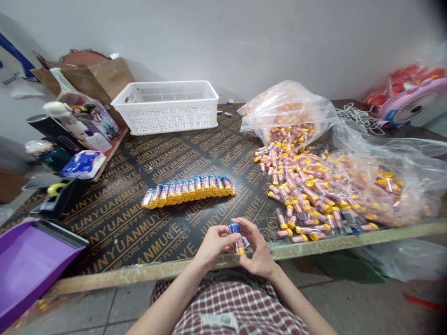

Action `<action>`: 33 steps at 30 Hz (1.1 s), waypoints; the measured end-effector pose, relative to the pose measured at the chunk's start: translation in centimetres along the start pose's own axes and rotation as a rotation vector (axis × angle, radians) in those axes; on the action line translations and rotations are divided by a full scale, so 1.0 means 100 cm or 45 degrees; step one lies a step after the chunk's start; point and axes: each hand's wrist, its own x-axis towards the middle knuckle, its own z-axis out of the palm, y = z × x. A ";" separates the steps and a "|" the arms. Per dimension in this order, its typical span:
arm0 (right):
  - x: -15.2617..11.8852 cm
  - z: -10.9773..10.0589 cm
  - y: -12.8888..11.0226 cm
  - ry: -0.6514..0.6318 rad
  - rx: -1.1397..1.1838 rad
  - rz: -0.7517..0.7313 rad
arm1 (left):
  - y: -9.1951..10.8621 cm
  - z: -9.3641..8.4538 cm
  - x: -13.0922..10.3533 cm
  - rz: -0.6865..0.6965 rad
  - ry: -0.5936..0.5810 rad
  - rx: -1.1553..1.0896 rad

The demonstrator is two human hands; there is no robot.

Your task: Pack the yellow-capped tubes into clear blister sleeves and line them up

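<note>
Near the table's front edge, my left hand (215, 243) and my right hand (257, 249) are both closed around one small clear tube (238, 243) with a yellow end and a blue strip at its top. My left thumb presses its side, and my right fingers are at its top and lower end. Just beyond lies a row of similar tubes (190, 190), with blue and printed labels and yellow ends, packed side by side. To the right spreads a loose pile of tubes (307, 186) with pink contents and yellow caps.
A white plastic basket (167, 114) stands at the back. Clear plastic bags (289, 109) with more tubes lie behind and right of the pile. On the left are a tape dispenser (57, 195), a purple dustpan (31, 265) and bottles (57, 132). A pink fan (412, 104) stands far right.
</note>
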 end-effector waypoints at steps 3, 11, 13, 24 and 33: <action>0.000 0.001 0.000 0.024 -0.012 0.000 | 0.000 0.001 -0.001 -0.009 0.036 0.018; 0.000 0.001 0.001 0.037 0.027 -0.018 | 0.002 0.003 -0.002 -0.025 0.057 -0.015; 0.000 0.001 0.001 0.032 0.039 -0.016 | 0.002 0.003 -0.002 -0.024 0.055 -0.023; 0.013 -0.028 0.010 0.014 -0.324 0.048 | 0.026 -0.021 0.012 0.188 0.246 0.201; 0.003 -0.121 0.071 0.286 -1.760 0.458 | 0.137 -0.067 0.063 0.697 0.853 1.422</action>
